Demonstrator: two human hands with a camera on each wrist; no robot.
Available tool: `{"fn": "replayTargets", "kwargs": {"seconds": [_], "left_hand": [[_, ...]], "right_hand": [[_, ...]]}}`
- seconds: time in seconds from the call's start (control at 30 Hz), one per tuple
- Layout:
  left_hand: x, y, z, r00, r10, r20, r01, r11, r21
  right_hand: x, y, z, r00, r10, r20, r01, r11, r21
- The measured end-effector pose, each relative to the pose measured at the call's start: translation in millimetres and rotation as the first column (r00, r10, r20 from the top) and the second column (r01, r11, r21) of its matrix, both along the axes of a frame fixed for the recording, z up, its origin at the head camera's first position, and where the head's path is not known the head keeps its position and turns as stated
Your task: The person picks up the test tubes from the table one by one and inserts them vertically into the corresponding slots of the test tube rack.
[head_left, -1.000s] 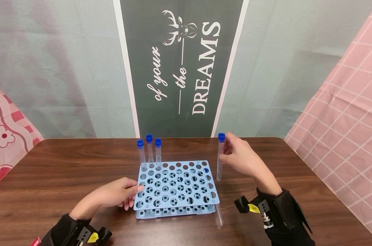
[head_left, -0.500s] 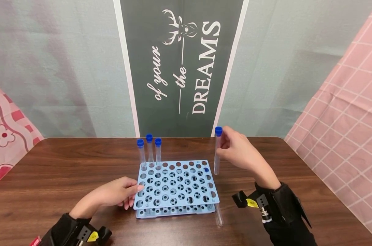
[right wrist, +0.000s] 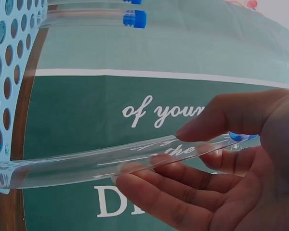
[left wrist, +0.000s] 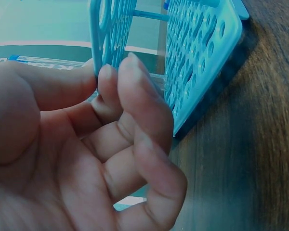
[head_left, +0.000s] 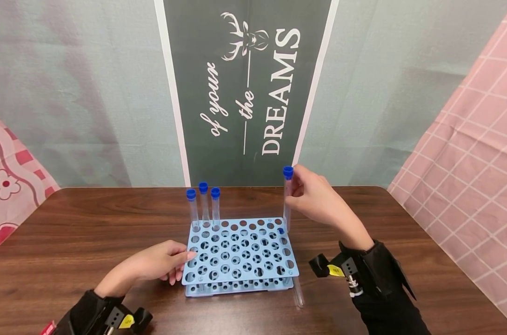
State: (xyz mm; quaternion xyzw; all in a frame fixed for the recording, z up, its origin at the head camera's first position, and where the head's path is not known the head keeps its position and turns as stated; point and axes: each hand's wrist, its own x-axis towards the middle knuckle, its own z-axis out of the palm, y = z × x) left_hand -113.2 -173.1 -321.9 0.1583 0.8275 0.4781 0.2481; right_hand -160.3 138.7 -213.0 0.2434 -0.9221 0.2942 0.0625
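A light blue test tube rack (head_left: 247, 279) stands on the table, its top plate full of round holes. My left hand (head_left: 159, 263) pinches the left edge of that plate, thumb on top and fingers curled below. Between thumb and fingertips, my right hand (head_left: 314, 197) holds a clear test tube (head_left: 287, 215) with a blue cap, upright. In the right wrist view, the rounded bottom of this tube (right wrist: 72, 172) is right at the rack's corner. Three more capped test tubes (head_left: 216, 213) stand upright in holes at the rack's back left.
Another clear tube (head_left: 298, 296) lies low at the rack's right side, its rounded end poking out in front. Something blue shows through a back right hole. Behind the wooden table (head_left: 123, 214) hangs a green and grey cloth (head_left: 245, 172) with lettering.
My right hand has carried the test tube left and farther back, from beside the rack to its back right corner. My left hand has stayed on the rack.
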Motion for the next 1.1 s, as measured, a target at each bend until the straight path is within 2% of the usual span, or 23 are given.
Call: {"fn": "replayTargets", "kwargs": {"seconds": [0.33, 1.1], "left_hand": [[-0.1, -0.7, -1.8, 1.000, -0.006, -0.011, 0.007, 1.000, 0.008], [0.7, -0.6, -2.0, 1.000, -0.006, -0.018, 0.006, 1.000, 0.002]], "right_hand": [[-1.6, -10.6, 1.1, 0.999, 0.030, 0.033, -0.030, 0.999, -0.018], [-3.3, -34.6, 0.2, 0.994, 0.099, 0.036, -0.098, 0.995, -0.033]]}}
